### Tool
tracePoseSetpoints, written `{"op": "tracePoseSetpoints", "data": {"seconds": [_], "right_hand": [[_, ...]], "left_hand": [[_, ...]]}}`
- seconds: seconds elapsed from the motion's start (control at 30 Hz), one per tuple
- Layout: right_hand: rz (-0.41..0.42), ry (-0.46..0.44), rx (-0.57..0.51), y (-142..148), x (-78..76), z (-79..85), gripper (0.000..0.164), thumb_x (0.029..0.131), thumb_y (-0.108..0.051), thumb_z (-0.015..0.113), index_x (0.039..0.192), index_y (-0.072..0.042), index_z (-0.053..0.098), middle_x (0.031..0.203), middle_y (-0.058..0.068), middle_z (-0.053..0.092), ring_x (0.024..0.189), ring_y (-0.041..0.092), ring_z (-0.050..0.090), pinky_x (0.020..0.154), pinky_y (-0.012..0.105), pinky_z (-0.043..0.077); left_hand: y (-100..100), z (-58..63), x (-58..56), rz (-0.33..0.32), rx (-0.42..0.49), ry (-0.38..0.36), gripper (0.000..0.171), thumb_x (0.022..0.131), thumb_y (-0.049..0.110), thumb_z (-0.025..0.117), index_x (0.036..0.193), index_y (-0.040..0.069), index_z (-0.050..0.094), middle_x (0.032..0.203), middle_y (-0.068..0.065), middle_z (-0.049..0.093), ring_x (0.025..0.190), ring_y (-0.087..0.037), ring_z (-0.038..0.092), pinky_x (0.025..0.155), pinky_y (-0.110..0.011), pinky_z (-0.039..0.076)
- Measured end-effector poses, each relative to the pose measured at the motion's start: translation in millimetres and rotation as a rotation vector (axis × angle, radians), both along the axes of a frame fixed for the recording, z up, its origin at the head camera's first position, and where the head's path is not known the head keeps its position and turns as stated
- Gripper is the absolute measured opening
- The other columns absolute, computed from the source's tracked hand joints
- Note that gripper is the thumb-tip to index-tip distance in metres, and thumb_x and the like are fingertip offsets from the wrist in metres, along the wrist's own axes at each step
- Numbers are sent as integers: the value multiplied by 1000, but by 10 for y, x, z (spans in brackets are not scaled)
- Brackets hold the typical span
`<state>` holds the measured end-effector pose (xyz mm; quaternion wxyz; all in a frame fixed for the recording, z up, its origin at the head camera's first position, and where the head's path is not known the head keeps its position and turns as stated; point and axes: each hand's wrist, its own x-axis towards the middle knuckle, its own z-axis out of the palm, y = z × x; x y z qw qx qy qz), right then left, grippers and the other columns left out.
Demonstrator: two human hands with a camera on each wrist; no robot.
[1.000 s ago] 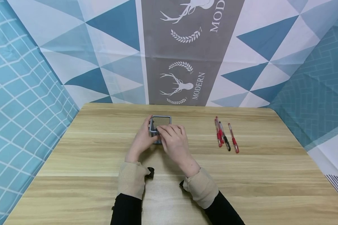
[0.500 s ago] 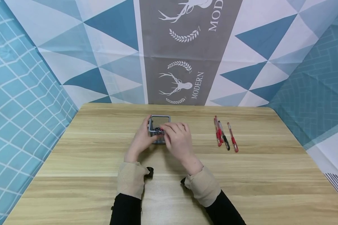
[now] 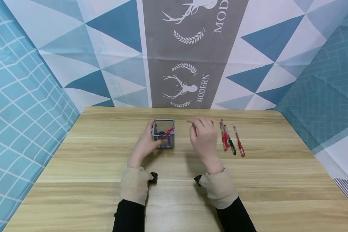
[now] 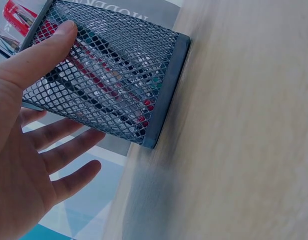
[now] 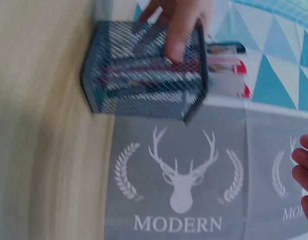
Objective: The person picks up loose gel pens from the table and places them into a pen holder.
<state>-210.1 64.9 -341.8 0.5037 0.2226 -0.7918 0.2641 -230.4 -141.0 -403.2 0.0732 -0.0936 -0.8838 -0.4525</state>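
A dark wire-mesh pen holder (image 3: 169, 144) stands upright on the table with several pens in it. My left hand (image 3: 143, 146) grips its left side, thumb across the front mesh and fingers on the far side. Red and black pen ends stick out of the rim in the left wrist view, among them a red pen (image 4: 20, 14). To the right of the holder, my right hand (image 3: 204, 137) hangs over the table with loosely bent fingers and holds nothing. Blur softens the holder (image 5: 144, 102) in the right wrist view.
Several pens lie right of my right hand: red pens (image 3: 223, 138) close beside a black pen (image 3: 232, 143), and another red pen (image 3: 239, 143) slightly apart. The wooden table (image 3: 84, 161) ends at a patterned cloth backdrop (image 3: 188, 51).
My right hand has let go of a red pen, now leaning in the holder, and moved right toward the loose pens. My left hand has stayed on the holder.
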Motion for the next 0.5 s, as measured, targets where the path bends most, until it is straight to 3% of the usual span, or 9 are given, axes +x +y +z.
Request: {"op": "tracePoseSetpoints", "data": {"seconds": [0.2, 0.5], "right_hand": [[-57, -33, -63, 197, -21, 76, 16, 78, -3, 50, 82, -6, 65, 75, 5, 62, 73, 20, 54, 73, 35, 37], [-194, -207, -97, 526, -65, 86, 14, 80, -7, 52, 89, -4, 63, 81, 9, 62, 72, 22, 56, 75, 40, 35]], "left_hand": [[-4, -1, 1, 1, 1, -2, 96, 61, 31, 75, 135, 23, 14, 121, -9, 42, 105, -22, 44, 91, -42, 34], [-5, 5, 3, -16, 13, 0, 97, 62, 33, 74, 136, 20, 13, 122, -10, 41, 108, -22, 42, 93, -42, 31]]}}
